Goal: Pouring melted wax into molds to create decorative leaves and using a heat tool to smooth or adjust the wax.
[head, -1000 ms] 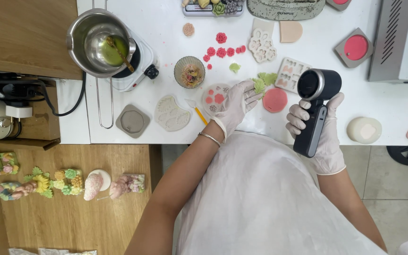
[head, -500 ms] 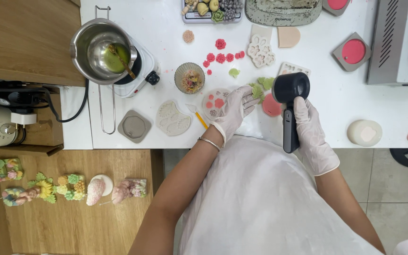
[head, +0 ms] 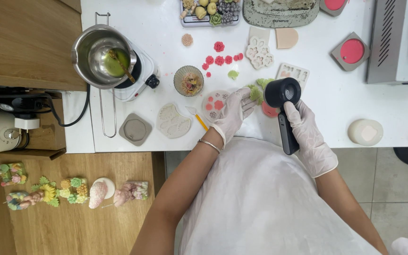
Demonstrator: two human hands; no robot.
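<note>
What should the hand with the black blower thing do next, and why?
Probably tip the black heat gun in the right hand down toward the round mould. The left hand rests on that mould, and the nozzle sits just beside it.

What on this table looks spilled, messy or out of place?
Nothing looks spilled or broken. The steel pot with green liquid sits off-centre on the small hotplate, overhanging its left side, and small red flowers lie loose on the white table.
</note>
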